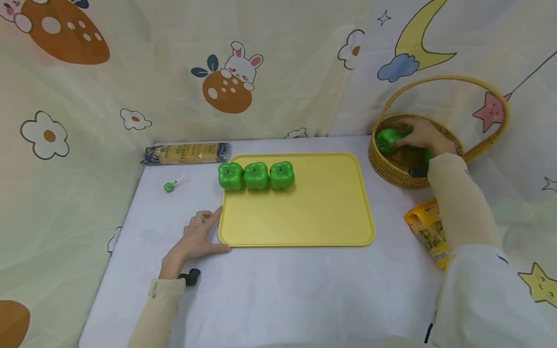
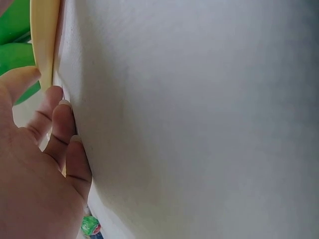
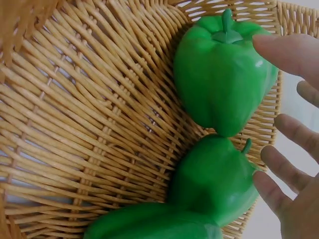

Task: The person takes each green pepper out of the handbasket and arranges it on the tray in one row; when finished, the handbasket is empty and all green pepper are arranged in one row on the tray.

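Note:
Three green bell peppers (image 1: 256,175) stand in a row along the back left of a yellow tray (image 1: 313,217). My left hand (image 1: 197,237) rests at the tray's left side, index fingertip at the edge and thumb by the front corner; its other fingers are loosely bent. Inside the wicker basket (image 1: 391,174) at the back right is my right hand (image 1: 424,134), fingers spread. In the right wrist view, one fingertip overlaps the top of an upright bell pepper (image 3: 219,74). Below it lie a second bell pepper (image 3: 209,174) and a third (image 3: 149,221), partly cut off.
The basket's tall handle (image 1: 457,78) arches over my right wrist. A yellow snack bag (image 1: 428,232) lies in front of the basket, partly hidden by my right sleeve. Left of the tray are a long plastic-wrapped packet (image 1: 187,153) and a green lollipop (image 1: 168,186). Patterned cloth (image 1: 165,72) hangs behind.

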Demonstrator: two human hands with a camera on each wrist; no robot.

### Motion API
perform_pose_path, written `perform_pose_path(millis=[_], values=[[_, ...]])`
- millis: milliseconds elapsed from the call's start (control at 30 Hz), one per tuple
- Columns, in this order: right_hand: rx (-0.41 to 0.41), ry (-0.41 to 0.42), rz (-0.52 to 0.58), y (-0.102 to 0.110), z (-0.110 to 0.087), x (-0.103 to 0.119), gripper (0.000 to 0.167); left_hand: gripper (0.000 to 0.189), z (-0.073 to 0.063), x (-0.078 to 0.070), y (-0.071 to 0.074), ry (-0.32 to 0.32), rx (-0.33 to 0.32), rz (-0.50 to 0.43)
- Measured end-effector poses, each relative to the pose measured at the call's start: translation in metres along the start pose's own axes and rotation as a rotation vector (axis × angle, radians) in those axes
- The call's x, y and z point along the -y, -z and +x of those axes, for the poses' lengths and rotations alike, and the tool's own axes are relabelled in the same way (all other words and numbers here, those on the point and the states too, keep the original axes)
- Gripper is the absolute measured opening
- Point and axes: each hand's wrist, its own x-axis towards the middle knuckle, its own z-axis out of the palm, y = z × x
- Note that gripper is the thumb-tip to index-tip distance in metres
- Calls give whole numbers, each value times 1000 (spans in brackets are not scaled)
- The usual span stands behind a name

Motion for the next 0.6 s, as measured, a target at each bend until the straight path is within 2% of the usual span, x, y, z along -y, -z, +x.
perform_pose_path(millis=[433, 600], values=[[88, 61, -24, 1, 10, 10, 88, 124, 1, 2, -1, -2, -6, 6], [165, 27, -41, 0, 11, 15, 88, 125, 1, 1, 0, 7, -5, 18]])
